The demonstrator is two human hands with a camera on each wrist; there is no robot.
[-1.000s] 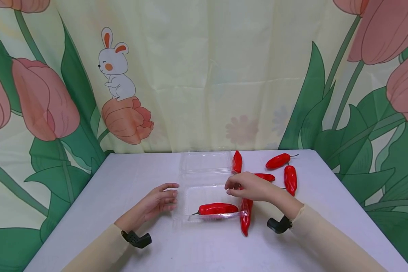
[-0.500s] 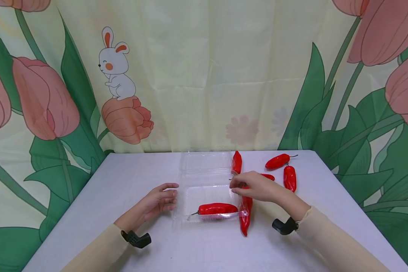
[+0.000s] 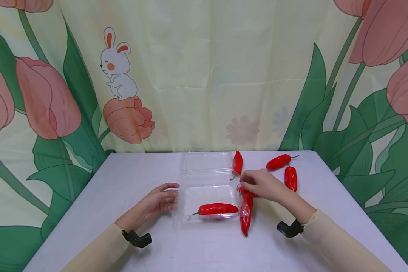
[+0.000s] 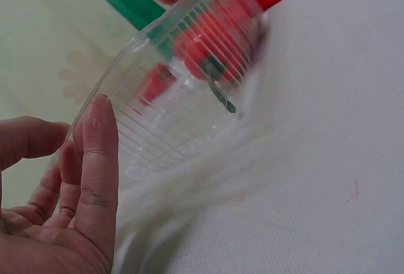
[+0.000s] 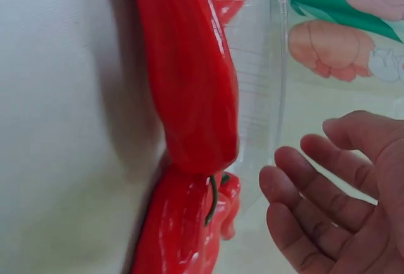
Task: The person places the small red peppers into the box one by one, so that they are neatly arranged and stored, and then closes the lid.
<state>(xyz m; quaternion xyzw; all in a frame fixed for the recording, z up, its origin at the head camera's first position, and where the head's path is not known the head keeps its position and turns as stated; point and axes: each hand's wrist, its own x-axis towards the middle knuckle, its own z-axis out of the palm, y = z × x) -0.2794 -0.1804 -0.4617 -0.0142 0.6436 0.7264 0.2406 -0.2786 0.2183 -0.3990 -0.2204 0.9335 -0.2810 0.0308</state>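
In the head view, a clear hinged container (image 3: 207, 192) lies unfolded with one red pepper (image 3: 218, 208) along its near side. My left hand (image 3: 158, 202) is at its left edge; in the left wrist view, the fingertips of the left hand (image 4: 69, 185) touch the clear rim (image 4: 117, 65), fingers relaxed. My right hand (image 3: 265, 185) hovers by the container's right side, above the upper end of a long pepper (image 3: 246, 215), hiding part of another. The right wrist view shows the right hand (image 5: 341, 198) with bent, spread fingers and nothing in them, beside a large pepper (image 5: 189, 72).
A pepper (image 3: 237, 163) stands out beside the raised far half of the container. Two more, one (image 3: 278, 162) above the other (image 3: 290, 178), lie at the back right of the white table (image 3: 139, 173). A printed curtain (image 3: 190, 94) hangs behind.
My right hand has moved right, from over the container's right part to beside it, and now covers the pepper that showed behind it. The left hand has stayed in place.
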